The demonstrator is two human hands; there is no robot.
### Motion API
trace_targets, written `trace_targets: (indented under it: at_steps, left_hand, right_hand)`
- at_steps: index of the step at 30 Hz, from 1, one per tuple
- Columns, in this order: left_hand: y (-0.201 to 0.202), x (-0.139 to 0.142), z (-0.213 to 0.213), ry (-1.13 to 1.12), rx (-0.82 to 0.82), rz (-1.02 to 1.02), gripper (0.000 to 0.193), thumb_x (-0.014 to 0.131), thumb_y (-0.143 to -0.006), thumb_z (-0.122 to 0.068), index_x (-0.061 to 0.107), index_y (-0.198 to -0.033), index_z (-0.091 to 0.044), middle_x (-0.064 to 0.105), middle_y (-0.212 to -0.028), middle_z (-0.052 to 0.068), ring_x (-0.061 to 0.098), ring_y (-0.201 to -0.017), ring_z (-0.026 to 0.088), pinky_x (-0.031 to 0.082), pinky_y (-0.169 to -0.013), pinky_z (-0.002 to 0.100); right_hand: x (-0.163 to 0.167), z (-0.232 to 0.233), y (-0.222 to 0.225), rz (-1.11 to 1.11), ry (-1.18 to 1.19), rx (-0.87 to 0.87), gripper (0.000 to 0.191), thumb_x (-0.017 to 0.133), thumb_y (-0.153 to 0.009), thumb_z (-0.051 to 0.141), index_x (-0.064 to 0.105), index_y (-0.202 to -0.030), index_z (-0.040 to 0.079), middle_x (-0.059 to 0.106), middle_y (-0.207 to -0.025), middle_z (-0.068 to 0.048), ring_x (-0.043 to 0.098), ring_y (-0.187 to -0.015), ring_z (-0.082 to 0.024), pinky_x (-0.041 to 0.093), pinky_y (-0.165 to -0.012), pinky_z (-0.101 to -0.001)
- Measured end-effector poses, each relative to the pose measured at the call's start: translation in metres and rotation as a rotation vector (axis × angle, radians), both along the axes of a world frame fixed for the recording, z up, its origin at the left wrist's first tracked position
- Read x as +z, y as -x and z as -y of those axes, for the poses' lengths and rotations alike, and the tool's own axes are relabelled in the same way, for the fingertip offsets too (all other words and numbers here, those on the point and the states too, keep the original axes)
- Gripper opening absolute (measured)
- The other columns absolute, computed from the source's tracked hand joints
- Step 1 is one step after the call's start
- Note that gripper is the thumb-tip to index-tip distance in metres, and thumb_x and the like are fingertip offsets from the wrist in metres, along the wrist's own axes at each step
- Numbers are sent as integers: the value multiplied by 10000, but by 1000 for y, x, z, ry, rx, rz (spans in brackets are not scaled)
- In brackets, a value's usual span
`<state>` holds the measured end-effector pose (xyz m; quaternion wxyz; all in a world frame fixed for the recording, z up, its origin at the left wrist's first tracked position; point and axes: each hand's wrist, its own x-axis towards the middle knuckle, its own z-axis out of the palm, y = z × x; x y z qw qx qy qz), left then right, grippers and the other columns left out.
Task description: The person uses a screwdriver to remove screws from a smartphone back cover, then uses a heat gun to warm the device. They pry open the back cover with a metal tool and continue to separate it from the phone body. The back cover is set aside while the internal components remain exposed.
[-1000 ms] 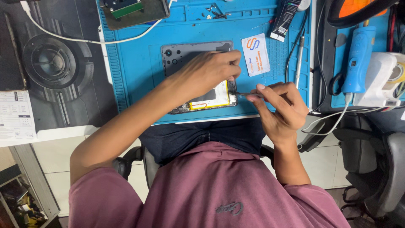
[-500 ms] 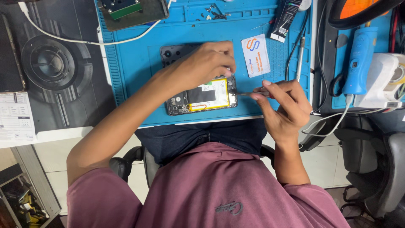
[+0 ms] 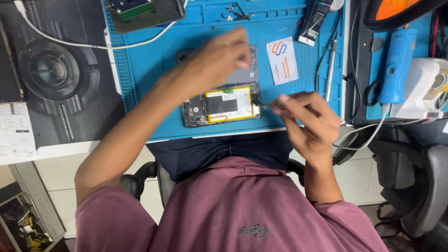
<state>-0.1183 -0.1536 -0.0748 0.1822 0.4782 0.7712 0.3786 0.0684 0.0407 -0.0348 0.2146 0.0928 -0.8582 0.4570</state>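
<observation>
An opened phone (image 3: 221,106) with a yellow-edged battery and bare circuit board lies on the blue work mat (image 3: 149,70), near its front edge. My left hand (image 3: 219,58) is blurred and hovers above the phone, over a grey back panel (image 3: 247,74) lying just behind it. The blur hides whether its curled fingers grip anything. My right hand (image 3: 308,119) pinches a thin metal tool (image 3: 267,104) whose tip is at the phone's right end.
On the mat lie a white card (image 3: 281,59), a slim metal tool (image 3: 331,70), a black tube (image 3: 317,21) and a green circuit board (image 3: 135,7) on a dark tray. A blue handheld tool (image 3: 396,65) and white device (image 3: 420,88) sit right. A black mat (image 3: 51,70) lies left.
My left hand has lifted off the phone and moved up and away, uncovering the battery and board. My right hand stays at the phone's right end with the thin tool.
</observation>
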Motion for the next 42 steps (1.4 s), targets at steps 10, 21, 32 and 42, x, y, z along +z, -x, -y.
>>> trace_targets:
  at_steps: [10, 21, 32, 42]
  left_hand:
    - [1, 3, 44, 48, 146, -59, 73, 699, -940, -46, 744, -993, -25, 631, -1033, 95, 657, -946, 294, 509, -813, 430]
    - [-15, 4, 44, -189, 104, 38, 86, 718, -978, -82, 732, -1050, -38, 634, -1075, 81, 666, -933, 247, 532, -835, 397]
    - [-50, -4, 22, -55, -60, -107, 698, 903, -716, -390, 621, -1238, -24, 547, -1231, 100, 526, -1196, 286, 457, -961, 484]
    - [-59, -8, 27, -25, -5, -163, 874, 857, -755, -299, 447, -1474, -20, 482, -1395, 181, 474, -1303, 335, 413, -1066, 479]
  right_hand:
    - [22, 19, 22, -48, -130, 162, 430, 833, -771, -17, 668, -1167, -33, 702, -982, -197, 693, -864, -309, 532, -754, -342]
    - [31, 12, 31, -37, -251, 156, 403, 733, -785, -44, 659, -1181, -72, 737, -1092, -227, 686, -1070, -422, 571, -930, -483]
    - [15, 9, 43, -216, -349, 83, 319, 740, -848, 74, 719, -1148, -32, 767, -1065, -158, 717, -1059, -378, 591, -893, -436]
    - [-5, 3, 62, -269, -170, 108, 188, 575, -917, -7, 687, -1061, -53, 746, -892, -212, 757, -843, -364, 599, -721, -359]
